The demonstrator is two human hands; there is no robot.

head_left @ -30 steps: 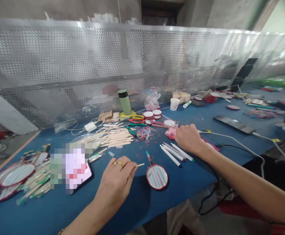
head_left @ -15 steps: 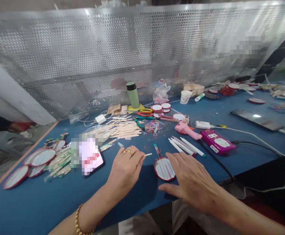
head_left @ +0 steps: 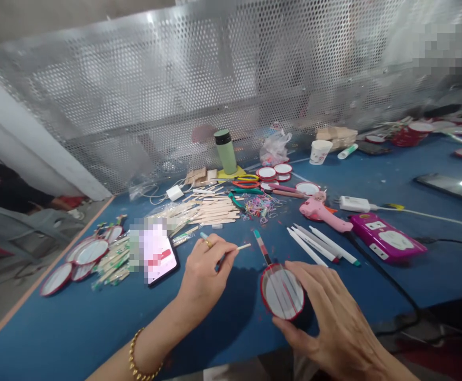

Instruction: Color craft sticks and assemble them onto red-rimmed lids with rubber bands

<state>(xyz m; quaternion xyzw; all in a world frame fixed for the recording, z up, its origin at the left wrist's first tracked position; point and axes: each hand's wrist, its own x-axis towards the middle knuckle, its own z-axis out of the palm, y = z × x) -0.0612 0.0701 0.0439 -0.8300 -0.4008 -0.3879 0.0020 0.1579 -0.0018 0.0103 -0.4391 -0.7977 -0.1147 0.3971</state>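
Between the thumb and fingers of my left hand [head_left: 209, 262] a thin pale wooden stick [head_left: 244, 246] is pinched, its tip pointing right. My right hand [head_left: 326, 307] grips a round red-rimmed disc [head_left: 280, 291] with a whitish, streaked face, thumb on its lower edge and fingers on its upper right. A stick banded in teal, grey, red and black [head_left: 261, 246] sticks out from the disc's top. The two hands are apart, the stick's tip above and left of the disc. White marker pens [head_left: 322, 246] lie just beyond my right hand.
A lit phone [head_left: 157, 254], bare wooden sticks [head_left: 215, 209] and more red-rimmed discs [head_left: 90, 251] lie to the left. Toward the back are a green bottle [head_left: 225, 153], rubber bands [head_left: 260, 206] and a paper cup [head_left: 320, 152]. A pink glue gun [head_left: 324, 211] and corded purple power strip [head_left: 385, 238] are right.
My right hand has closed on the disc's edge and drawn it nearer to me. My left hand keeps its stick. The view has shifted, so the background sits differently.
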